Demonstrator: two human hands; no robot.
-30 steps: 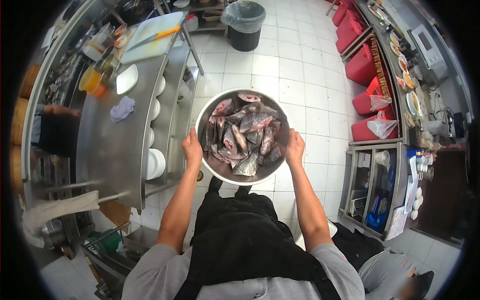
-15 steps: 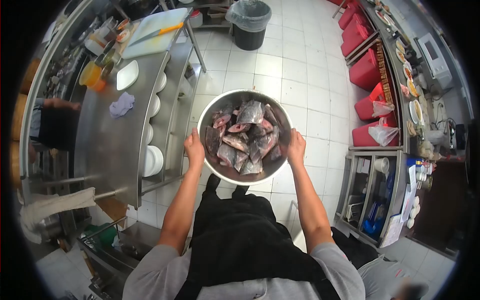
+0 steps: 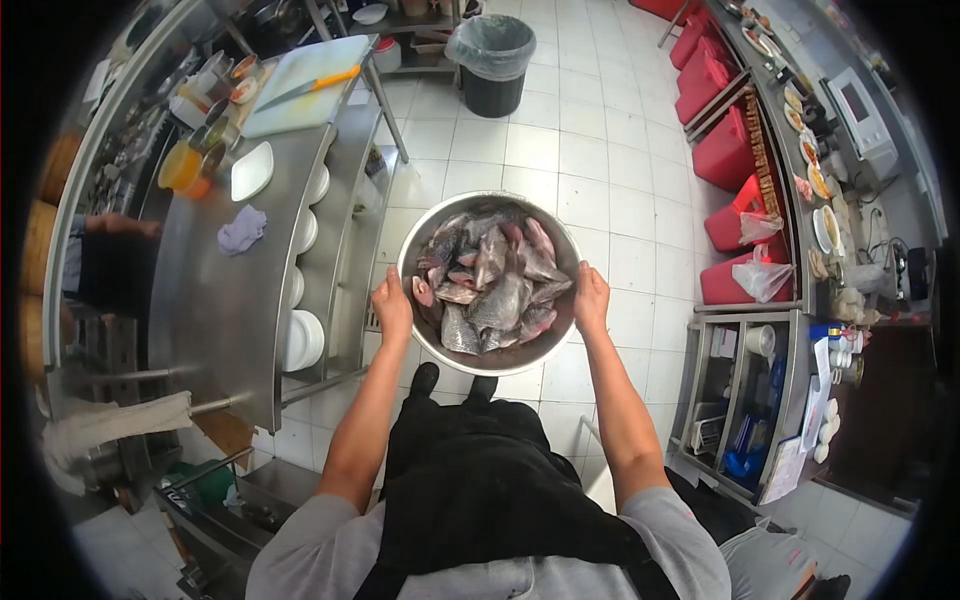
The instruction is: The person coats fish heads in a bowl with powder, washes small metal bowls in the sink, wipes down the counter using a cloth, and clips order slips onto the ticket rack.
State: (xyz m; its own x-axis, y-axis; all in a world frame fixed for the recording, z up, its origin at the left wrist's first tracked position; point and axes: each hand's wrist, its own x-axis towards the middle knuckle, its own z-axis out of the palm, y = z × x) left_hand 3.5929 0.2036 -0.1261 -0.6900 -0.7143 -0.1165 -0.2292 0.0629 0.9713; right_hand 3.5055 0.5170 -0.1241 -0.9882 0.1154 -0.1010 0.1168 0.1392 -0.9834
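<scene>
Between my two hands is a wide metal bowl (image 3: 452, 362), held out over the tiled floor in front of my apron. Cut fish pieces (image 3: 500, 303) with grey scaly skin and some pink flesh fill much of it. My left hand (image 3: 391, 300) grips the bowl's left rim, fingers closed and partly hidden by the side. On the opposite rim, my right hand (image 3: 592, 296) is closed in the same way, its thumb toward the top edge.
A steel table (image 3: 262, 310) on the left carries a cutting board (image 3: 305, 100), a knife (image 3: 325, 82), a white dish (image 3: 252, 172) and a cloth (image 3: 241, 231). Ahead stands a lined bin (image 3: 492, 95). Red containers (image 3: 722, 150) line the right counter. Another person (image 3: 765, 565) is behind my right side.
The fish pieces have shifted and turned over inside the bowl, lying in a different arrangement. Both hands keep their hold on the rim. Another person's part at lower right has moved slightly.
</scene>
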